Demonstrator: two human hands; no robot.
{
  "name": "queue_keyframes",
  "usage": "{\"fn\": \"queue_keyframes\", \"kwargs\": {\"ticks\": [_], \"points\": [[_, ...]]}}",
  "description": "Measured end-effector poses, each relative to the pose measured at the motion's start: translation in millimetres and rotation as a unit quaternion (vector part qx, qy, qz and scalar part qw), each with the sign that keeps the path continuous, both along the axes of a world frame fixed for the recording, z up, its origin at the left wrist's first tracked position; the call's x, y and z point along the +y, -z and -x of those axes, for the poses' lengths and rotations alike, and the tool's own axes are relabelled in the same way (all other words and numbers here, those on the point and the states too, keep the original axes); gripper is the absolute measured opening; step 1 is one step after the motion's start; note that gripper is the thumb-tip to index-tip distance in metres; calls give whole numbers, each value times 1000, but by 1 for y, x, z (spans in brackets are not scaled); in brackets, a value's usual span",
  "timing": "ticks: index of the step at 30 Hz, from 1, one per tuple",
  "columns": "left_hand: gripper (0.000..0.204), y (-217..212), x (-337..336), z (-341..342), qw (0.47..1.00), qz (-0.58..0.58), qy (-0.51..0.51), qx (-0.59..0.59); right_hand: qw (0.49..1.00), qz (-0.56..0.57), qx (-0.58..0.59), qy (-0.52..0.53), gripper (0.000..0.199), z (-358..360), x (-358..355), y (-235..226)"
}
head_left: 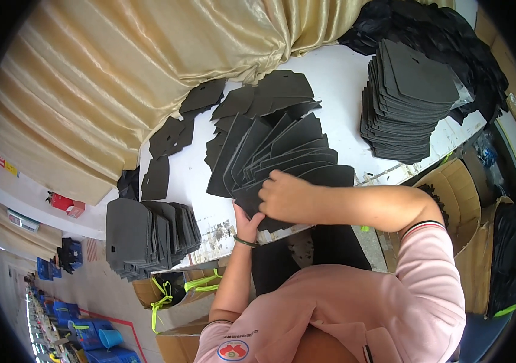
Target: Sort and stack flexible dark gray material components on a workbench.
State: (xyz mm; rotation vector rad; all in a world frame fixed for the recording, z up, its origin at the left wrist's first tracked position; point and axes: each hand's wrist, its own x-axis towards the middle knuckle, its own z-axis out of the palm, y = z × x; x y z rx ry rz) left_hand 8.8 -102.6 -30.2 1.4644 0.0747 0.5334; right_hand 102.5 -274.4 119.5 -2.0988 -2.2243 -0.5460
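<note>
Fanned across the middle of the table lies a pile of dark grey foam sheets (pixel 294 142), their edges overlapping. At the near edge of this pile, my left hand (pixel 246 222) grips a foam sheet (pixel 247 198) from below, thumb on top. My right hand (pixel 288 198) rests over the same sheet with its fingers curled; what its fingertips hold, if anything, is hidden. A tall stack of foam sheets (pixel 406 103) stands at the right, and a leaning stack (pixel 149 236) sits at the table's left corner.
The white table (pixel 339 78) is backed by a gold curtain (pixel 197 42). Loose foam pieces (pixel 172 136) lie along its left side. Black bags (pixel 427 30) are heaped at the far right. Cardboard boxes (pixel 451 187) stand below the right edge, and another box (pixel 176 311) is below the left.
</note>
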Motion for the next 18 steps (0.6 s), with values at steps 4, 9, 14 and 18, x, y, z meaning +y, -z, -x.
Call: {"fn": "queue_keyframes", "kwargs": {"ticks": [4, 9, 14, 18], "points": [[80, 20, 6, 4, 994, 90, 41, -38, 995, -96, 4, -40, 13, 4, 31, 24], [51, 23, 8, -6, 958, -276, -82, -9, 976, -121, 99, -150, 16, 4, 37, 30], [85, 9, -7, 0, 996, -54, -53, 37, 955, -247, 167, 8, 22, -62, 12, -24], [82, -3, -14, -3, 998, -44, -29, 39, 960, -212, 155, 94, 19, -114, -8, -11]]}}
